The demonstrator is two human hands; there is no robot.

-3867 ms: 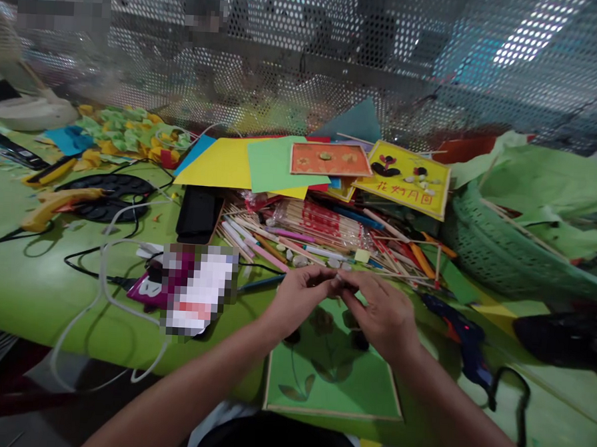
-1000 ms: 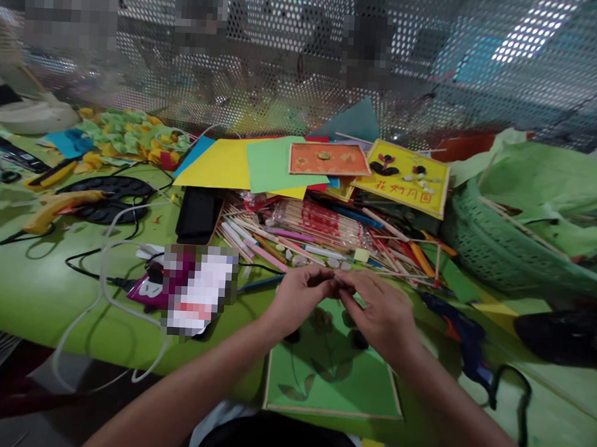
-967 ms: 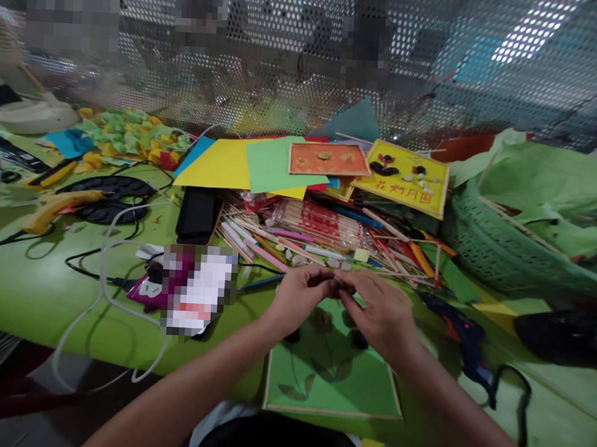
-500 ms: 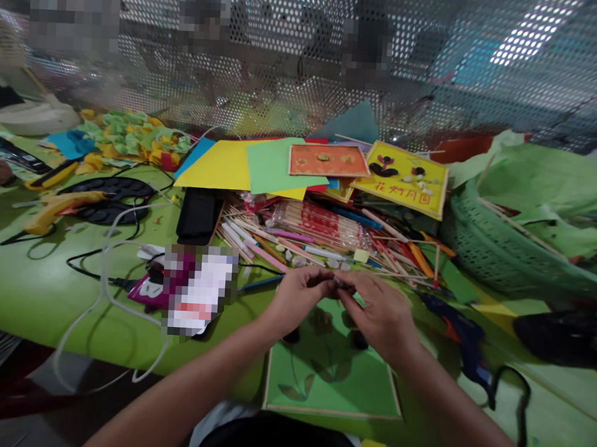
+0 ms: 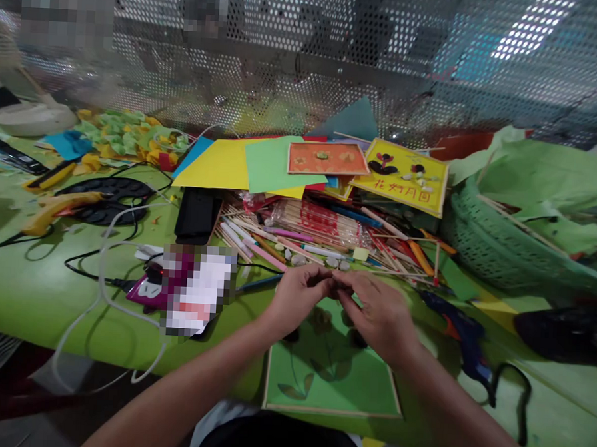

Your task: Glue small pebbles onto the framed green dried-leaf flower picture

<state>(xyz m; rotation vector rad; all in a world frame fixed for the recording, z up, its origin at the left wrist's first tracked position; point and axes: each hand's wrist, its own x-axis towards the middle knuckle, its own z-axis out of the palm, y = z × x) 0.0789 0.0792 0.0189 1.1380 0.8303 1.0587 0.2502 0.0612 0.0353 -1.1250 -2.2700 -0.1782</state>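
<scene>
My left hand [image 5: 298, 298] and my right hand [image 5: 378, 311] meet fingertip to fingertip above a green picture panel [image 5: 340, 392]. Both are closed in a pinch, and what lies between the fingers is too small and hidden to name. The panel has a thin wooden stick frame, and leaf and flower shapes with stems on its green face. Dark round pieces show on it beside each hand. Its upper part is covered by my hands. A blue pen-like stick [image 5: 259, 283] lies just left of my left hand.
Behind my hands lie sticks, markers and pebbles [image 5: 332, 262]. Farther back are coloured sheets [image 5: 216, 166] and framed pictures [image 5: 401, 175]. A green basket [image 5: 507, 254] and a blue glue gun [image 5: 465, 339] stand right; a yellow glue gun [image 5: 59, 211], power strip [image 5: 147, 292] and cables lie left.
My fingertips have drawn slightly closer together, and the small greyish thing seen between them before is now hidden. The camera view has shifted a little. The panel stays in place.
</scene>
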